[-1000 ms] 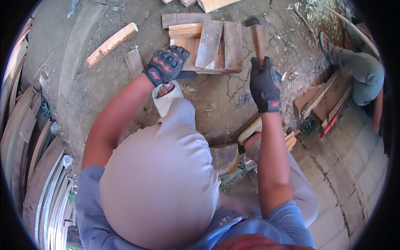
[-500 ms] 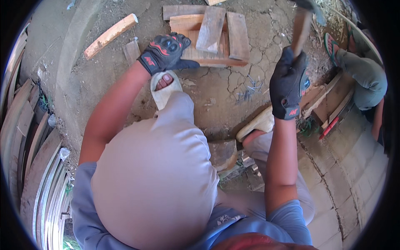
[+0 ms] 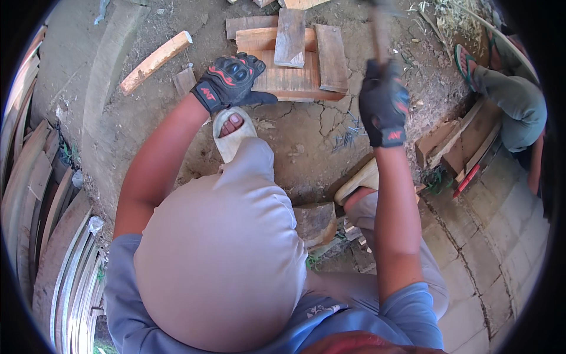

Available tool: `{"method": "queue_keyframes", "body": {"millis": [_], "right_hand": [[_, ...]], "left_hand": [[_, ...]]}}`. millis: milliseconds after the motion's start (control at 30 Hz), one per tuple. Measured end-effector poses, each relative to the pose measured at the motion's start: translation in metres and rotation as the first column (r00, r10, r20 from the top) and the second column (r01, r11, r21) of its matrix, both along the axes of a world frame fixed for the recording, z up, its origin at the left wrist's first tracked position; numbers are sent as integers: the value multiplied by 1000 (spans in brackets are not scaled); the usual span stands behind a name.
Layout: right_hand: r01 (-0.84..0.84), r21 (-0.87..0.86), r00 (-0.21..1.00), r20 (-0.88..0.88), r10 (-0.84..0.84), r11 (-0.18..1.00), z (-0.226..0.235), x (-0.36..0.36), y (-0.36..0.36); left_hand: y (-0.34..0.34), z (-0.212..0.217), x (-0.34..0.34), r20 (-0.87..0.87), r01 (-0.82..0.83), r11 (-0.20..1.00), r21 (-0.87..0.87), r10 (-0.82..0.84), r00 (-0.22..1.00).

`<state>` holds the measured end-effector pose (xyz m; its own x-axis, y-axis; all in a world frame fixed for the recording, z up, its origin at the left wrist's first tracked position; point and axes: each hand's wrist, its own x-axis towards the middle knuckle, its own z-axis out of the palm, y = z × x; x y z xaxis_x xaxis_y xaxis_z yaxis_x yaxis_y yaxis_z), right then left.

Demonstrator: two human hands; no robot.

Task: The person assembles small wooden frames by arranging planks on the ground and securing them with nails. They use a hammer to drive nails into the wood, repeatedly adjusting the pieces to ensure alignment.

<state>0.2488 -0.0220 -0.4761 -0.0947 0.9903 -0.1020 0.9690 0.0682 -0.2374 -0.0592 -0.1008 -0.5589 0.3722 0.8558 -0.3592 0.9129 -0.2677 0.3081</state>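
My left hand (image 3: pixel 231 79), in a black glove with red trim, grips the left end of a wooden assembly (image 3: pixel 295 79), its thumb stretched along the near edge. The assembly is made of reddish-brown boards. A short grey board (image 3: pixel 290 38) lies across its top, and another grey board (image 3: pixel 332 58) lies along its right end. My gloved right hand (image 3: pixel 384 106) is wrapped round the wooden handle of a hammer (image 3: pixel 381 36), raised to the right of the assembly. The hammer is smeared by motion, and its head is at the upper rim. Loose nails (image 3: pixel 349 134) lie on the soil below the assembly.
A wood strip (image 3: pixel 156 62) and a small offcut (image 3: pixel 184 81) lie to the left. Curved boards (image 3: pixel 53 236) are stacked at the far left. At right, a person's bent leg (image 3: pixel 513 100) is beside wood pieces (image 3: pixel 466 138) and a red tool (image 3: pixel 466 181). A block (image 3: pixel 316 224) lies between my legs.
My right hand has swung the hammer leftward, closer to the wooden assembly. My left hand keeps its place at the assembly's left end. The view has shifted slightly.
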Motion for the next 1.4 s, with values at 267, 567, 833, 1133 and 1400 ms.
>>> {"method": "queue_keyframes", "body": {"millis": [267,567,833,1133,1400], "right_hand": [[22,166,992,-127,-1,986,52,-21,4],[-33,-120,999,-8,32,992,35,-10,17],[-54,-319,974,191,120,946,-34,29,0],[173,-93,969,-163,-187,980,30,-7,-6],[17,-90,1000,7,-16,996,43,-8,-8]], "left_hand": [[-6,-1,-4,-28,-2,1000,-6,2,1000],[-9,-8,-5,55,-1,997,82,-3,999],[-11,-7,6,12,8,1000,20,-8,1000],[-21,-16,7,27,1,998,57,-2,1000],[-45,-33,12,96,-28,996,86,20,995]]}}
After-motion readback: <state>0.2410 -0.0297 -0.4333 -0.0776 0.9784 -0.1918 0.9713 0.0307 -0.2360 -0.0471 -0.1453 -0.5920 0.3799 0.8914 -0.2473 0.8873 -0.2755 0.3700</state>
